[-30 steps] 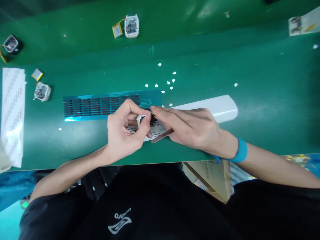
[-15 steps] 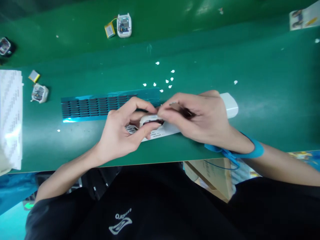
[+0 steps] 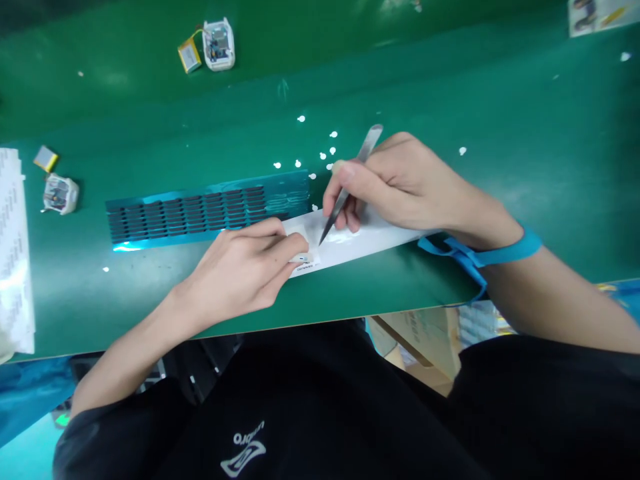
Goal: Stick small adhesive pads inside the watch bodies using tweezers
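My left hand (image 3: pixel 250 263) is closed around a small white device housing (image 3: pixel 302 257), most of it hidden under the fingers. That hand rests over the left end of a white label sheet (image 3: pixel 385 240) with small dark print. In my right hand (image 3: pixel 385 187) a pair of metal tweezers (image 3: pixel 370 143) is pinched, points down. Their tips touch or hover just above the sheet, right of the housing; I cannot tell which. Behind my left hand lies a blue film strip (image 3: pixel 287 197) bearing rows of small black pieces.
Several small white tabs (image 3: pixel 301 119) are scattered beyond my hands. Opened white housings with circuit boards stand at the back (image 3: pixel 219 47) and left (image 3: pixel 61 193), each beside a battery (image 3: pixel 189 55). White printed sheets (image 3: pixel 15 253) lie at the left edge. A blue wrist strap (image 3: pixel 510 250) circles my right wrist.
My right hand has left the housing and moved away to the right, the tweezers now pointing down at the sheet. My left hand has turned palm down with the housing. The view has shifted slightly.
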`<state>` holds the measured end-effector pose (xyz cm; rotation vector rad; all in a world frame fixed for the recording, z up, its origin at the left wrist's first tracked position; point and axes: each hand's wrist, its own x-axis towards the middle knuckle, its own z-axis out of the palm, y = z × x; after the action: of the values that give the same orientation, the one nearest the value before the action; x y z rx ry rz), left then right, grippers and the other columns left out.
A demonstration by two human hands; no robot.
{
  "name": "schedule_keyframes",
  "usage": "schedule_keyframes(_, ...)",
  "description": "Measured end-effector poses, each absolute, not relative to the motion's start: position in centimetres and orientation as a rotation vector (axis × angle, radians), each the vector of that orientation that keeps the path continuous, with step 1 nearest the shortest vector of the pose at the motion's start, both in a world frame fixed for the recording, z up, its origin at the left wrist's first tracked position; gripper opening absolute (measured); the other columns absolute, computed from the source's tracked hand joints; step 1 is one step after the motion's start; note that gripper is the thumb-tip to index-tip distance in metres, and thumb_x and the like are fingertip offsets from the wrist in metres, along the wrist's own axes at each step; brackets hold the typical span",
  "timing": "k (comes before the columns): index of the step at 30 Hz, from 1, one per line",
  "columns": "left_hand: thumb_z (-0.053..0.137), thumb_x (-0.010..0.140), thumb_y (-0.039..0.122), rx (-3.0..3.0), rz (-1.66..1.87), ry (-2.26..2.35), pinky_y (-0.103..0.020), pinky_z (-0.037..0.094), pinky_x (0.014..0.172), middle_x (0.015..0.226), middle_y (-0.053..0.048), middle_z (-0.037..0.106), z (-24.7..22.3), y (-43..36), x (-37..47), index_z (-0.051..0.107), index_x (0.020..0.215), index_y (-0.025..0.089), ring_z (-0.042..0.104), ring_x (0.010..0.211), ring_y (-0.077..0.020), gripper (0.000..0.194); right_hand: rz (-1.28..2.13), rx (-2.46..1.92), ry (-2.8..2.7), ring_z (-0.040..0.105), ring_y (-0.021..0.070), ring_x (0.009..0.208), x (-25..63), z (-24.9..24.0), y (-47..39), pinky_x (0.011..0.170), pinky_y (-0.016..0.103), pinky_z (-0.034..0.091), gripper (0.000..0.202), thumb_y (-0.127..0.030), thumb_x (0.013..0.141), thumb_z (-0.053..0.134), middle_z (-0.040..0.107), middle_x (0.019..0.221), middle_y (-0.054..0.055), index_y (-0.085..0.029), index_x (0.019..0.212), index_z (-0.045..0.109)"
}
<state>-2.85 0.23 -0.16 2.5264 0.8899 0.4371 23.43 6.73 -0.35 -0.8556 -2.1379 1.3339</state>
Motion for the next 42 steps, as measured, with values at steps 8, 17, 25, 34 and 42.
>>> schedule_keyframes(8,0.053,0.102,0.011,2.620,0.485,0.882,-0.025,0.060,0.059,0.092,-0.009,0.078,0.3,0.2,-2.4,0.075,0.104,0.015,0.079,0.093,-0.0207,0.022,1.444,-0.767,-2.117,0.073,0.0094,0.054,23.1,-1.4,6.9,0.056,0.021,0.056,0.054,-0.054,0.118,0.045,0.076,0.063,-0.003,-0.021,0.086,0.074)
schedule_keyframes(17,0.051,0.104,0.011,2.645,0.454,0.883,-0.025,0.060,0.057,0.092,-0.009,0.078,0.5,0.1,-2.3,0.074,0.105,0.014,0.080,0.094,-0.0205,0.024,1.582,-0.810,-2.003,0.073,0.0107,0.058,23.3,-1.7,6.9,0.056,0.021,0.055,0.048,-0.055,0.113,0.056,0.077,0.067,-0.002,-0.022,0.084,0.074)
schedule_keyframes(25,0.054,0.103,0.012,2.654,0.426,0.915,-0.022,0.060,0.061,0.090,-0.005,0.077,0.3,0.1,-2.4,0.071,0.104,0.019,0.078,0.096,-0.0178,0.018,1.577,-0.769,-2.031,0.072,0.0108,0.058,22.7,-1.5,6.7,0.055,0.021,0.055,0.044,-0.054,0.109,0.067,0.076,0.066,-0.003,-0.023,0.077,0.071)
schedule_keyframes(34,0.057,0.107,0.014,2.451,0.562,0.896,-0.025,0.061,0.065,0.094,-0.005,0.082,0.5,0.4,-2.6,0.073,0.107,0.016,0.078,0.081,-0.0164,0.017,1.590,-0.863,-1.426,0.075,0.0116,0.053,22.4,-0.8,6.4,0.049,0.018,0.060,0.037,-0.052,0.103,0.077,0.080,0.068,-0.002,-0.021,0.082,0.074)
schedule_keyframes(42,0.066,0.100,0.012,1.494,0.704,1.045,-0.021,0.065,0.063,0.075,0.004,0.079,2.5,0.6,-2.2,0.071,0.124,0.017,0.081,0.067,-0.0147,0.025,1.284,-0.848,-1.165,0.077,0.0195,0.057,20.1,0.3,3.1,0.047,0.030,0.063,0.024,-0.038,0.106,0.075,0.079,0.069,-0.001,-0.025,0.086,0.081)
